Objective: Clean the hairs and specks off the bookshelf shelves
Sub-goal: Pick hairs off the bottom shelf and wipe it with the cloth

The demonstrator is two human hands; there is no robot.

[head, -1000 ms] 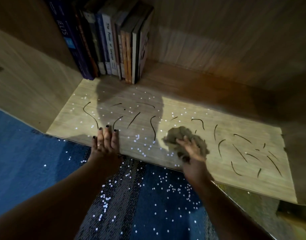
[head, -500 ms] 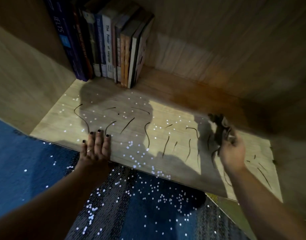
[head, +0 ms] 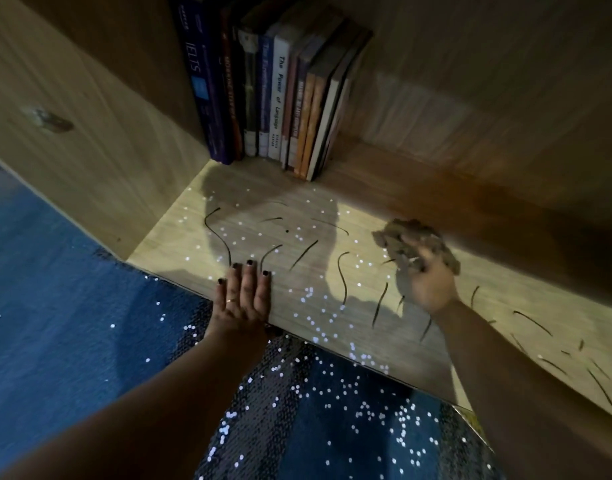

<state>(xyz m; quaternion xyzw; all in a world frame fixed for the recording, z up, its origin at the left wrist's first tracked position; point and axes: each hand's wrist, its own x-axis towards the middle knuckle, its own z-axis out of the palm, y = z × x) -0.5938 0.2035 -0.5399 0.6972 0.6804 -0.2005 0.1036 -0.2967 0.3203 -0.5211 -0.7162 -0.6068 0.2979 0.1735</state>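
Note:
A light wooden shelf point(head: 179, 244) carries several dark curved hairs point(head: 342, 275) and many small white specks point(head: 311, 292). My right hand point(head: 427, 282) grips a crumpled brown cloth point(head: 401, 237) and holds it down on the shelf toward the back, right of the middle. My left hand point(head: 243, 299) rests flat on the shelf's front edge, fingers straight and pointing inward. More hairs lie at the shelf's right end point(head: 533, 322), partly behind my right forearm.
A row of upright books point(head: 273, 98) stands at the back left against the side panel point(head: 72, 133). The back panel point(head: 488, 81) rises behind. Blue carpet point(head: 55, 306) and a dark sequinned fabric point(head: 297, 410), both dotted with white specks, lie below the shelf.
My right hand with the cloth went from the front edge to the back right, lifted, and is now down on the shelf further left. The left hand has stayed put.

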